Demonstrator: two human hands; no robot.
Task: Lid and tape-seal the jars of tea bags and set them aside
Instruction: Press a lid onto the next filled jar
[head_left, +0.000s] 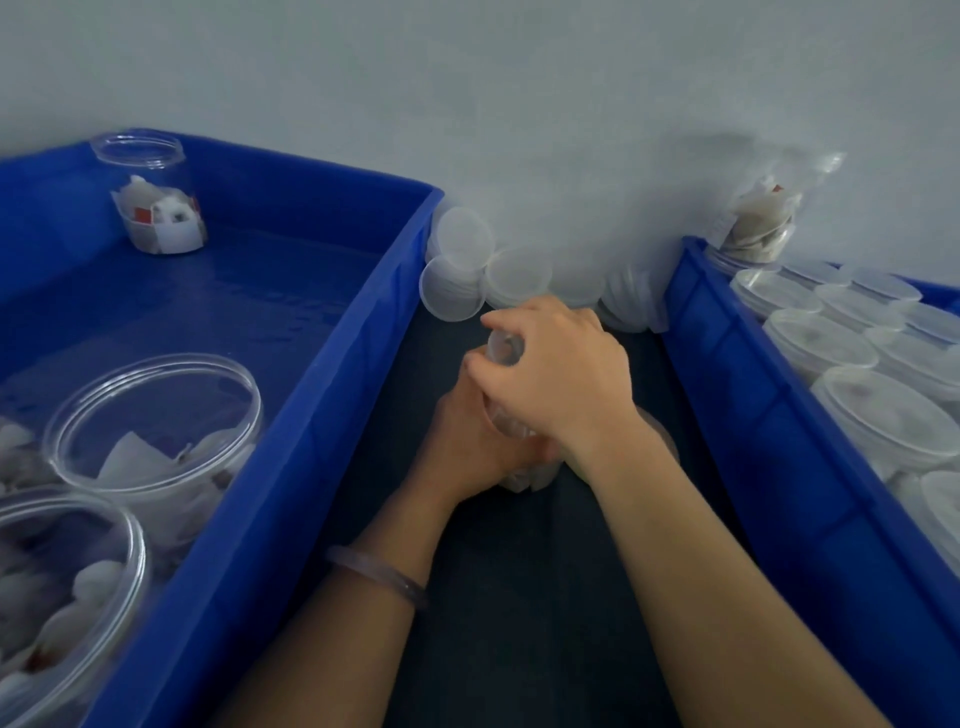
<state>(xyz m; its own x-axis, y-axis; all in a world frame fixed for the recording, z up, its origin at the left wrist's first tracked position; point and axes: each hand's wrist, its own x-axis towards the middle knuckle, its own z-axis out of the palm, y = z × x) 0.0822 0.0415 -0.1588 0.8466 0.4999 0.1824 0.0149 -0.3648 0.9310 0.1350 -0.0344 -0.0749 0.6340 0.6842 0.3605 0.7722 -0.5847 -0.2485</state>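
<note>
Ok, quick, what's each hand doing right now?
Left hand: closed, gripping the side of the jar.
Right hand: closed, fingers curled over the top of the same jar.

On the table (519, 571), a left crate (322, 395) and a right crate (753, 415) flank a gap. In that gap a jar of tea bags (524, 475) is held between the left hand (467, 441), low on its side, and the right hand (566, 374), curled over its top, with a heap of loose lids (467, 265) behind it against the wall. In the left crate a near open jar (62, 597) sits just before a second open jar (156, 426), and a far open jar (156, 208) stands alone in the far left corner, while the right crate is packed with lidded jars (841, 364), a tilted jar (763, 223) resting at its far corner.
</note>
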